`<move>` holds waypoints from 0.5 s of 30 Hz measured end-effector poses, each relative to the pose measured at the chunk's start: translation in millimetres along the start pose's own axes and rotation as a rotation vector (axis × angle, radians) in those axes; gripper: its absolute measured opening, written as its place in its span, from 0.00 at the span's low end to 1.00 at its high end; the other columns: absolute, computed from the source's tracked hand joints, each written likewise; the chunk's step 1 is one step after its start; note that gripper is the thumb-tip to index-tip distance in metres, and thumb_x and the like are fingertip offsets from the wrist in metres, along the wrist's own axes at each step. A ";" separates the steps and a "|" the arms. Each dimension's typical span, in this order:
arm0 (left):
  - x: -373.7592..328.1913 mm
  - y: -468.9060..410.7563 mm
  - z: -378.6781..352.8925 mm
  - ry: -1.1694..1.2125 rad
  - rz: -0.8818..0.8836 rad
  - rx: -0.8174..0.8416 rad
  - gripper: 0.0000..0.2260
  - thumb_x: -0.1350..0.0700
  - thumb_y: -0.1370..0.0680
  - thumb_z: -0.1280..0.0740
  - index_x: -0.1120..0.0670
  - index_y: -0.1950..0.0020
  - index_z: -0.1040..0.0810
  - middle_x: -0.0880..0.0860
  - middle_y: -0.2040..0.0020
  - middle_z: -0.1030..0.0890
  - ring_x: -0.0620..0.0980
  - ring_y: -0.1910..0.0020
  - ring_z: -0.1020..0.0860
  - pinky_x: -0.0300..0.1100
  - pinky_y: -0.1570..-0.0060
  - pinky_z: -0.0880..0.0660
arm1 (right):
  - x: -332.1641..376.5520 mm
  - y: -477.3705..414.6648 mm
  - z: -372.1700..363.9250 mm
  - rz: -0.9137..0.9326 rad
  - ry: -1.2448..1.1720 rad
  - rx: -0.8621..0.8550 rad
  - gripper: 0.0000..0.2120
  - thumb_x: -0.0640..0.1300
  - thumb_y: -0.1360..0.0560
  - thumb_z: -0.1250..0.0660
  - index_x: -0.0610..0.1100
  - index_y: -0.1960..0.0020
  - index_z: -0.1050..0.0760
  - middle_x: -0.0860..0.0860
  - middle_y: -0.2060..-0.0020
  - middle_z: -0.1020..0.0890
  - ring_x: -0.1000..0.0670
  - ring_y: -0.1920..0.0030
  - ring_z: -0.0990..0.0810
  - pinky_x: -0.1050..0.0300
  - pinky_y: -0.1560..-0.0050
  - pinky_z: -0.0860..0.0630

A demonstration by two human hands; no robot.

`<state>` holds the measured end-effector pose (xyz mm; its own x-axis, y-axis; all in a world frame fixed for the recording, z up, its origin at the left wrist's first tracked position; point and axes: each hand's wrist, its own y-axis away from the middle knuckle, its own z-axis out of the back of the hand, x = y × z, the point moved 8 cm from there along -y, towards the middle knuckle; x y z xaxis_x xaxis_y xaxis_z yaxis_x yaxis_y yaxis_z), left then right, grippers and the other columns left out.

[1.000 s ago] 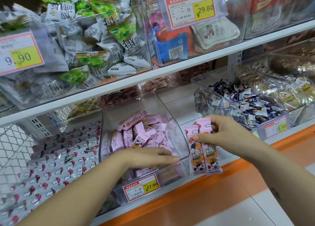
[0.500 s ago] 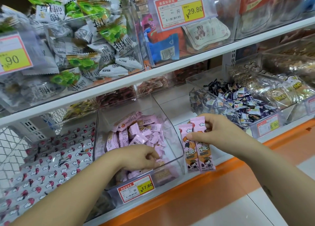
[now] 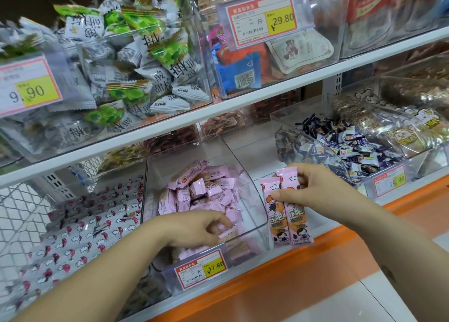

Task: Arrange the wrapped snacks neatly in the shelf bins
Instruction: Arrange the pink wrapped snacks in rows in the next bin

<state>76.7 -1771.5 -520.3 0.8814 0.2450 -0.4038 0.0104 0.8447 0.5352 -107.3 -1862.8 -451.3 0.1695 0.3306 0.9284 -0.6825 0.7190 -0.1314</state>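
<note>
Shelving (image 3: 267, 92) carries rows of clear bins. On the lower level, the middle clear bin (image 3: 251, 200) holds a loose pile of small pink wrapped snacks (image 3: 204, 190), heaped toward the back and left. Just outside its right wall, two long pink packets (image 3: 289, 217) hang upright, side by side, pinched near their tops by the right grip (image 3: 315, 190). The left grip (image 3: 194, 229) reaches over the bin's front edge, fingers curled round one small pink piece (image 3: 226, 233) low at the front, above the 17.80 price tag (image 3: 200, 269). The step looks like tidying this pile. It would go best with pieces laid flat, facing one way, spread into the barer right side, and with the packets held clear of the wall.
</note>
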 end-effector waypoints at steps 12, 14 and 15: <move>13.7 27.8 111.9 0.371 0.098 -0.910 0.15 0.47 0.23 0.36 0.45 0.36 0.29 0.48 0.46 0.20 0.49 0.56 0.22 0.39 0.60 0.28 | 8.6 2.1 0.3 0.018 0.048 -0.042 0.17 0.44 0.30 0.27 0.54 0.66 0.35 0.68 0.81 0.30 0.70 0.76 0.32 0.75 0.73 0.35; 11.8 19.6 117.0 0.375 0.142 -0.936 0.18 0.47 0.22 0.38 0.44 0.32 0.33 0.51 0.46 0.21 0.48 0.62 0.24 0.38 0.66 0.31 | 11.5 3.1 -1.2 0.022 0.045 -0.020 0.15 0.43 0.29 0.28 0.52 0.65 0.34 0.69 0.82 0.30 0.71 0.76 0.31 0.77 0.73 0.35; 9.3 14.9 117.0 0.383 0.140 -0.926 0.20 0.49 0.21 0.38 0.45 0.30 0.35 0.52 0.42 0.22 0.48 0.59 0.24 0.38 0.64 0.31 | 12.5 3.6 -1.7 0.028 0.044 -0.009 0.14 0.43 0.28 0.29 0.52 0.65 0.33 0.69 0.82 0.30 0.71 0.76 0.31 0.77 0.73 0.35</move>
<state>140.3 -1812.3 -429.3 0.6339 0.3693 -0.6795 -0.5955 0.7937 -0.1242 -106.4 -1855.0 -440.8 0.1817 0.3769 0.9083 -0.6812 0.7143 -0.1602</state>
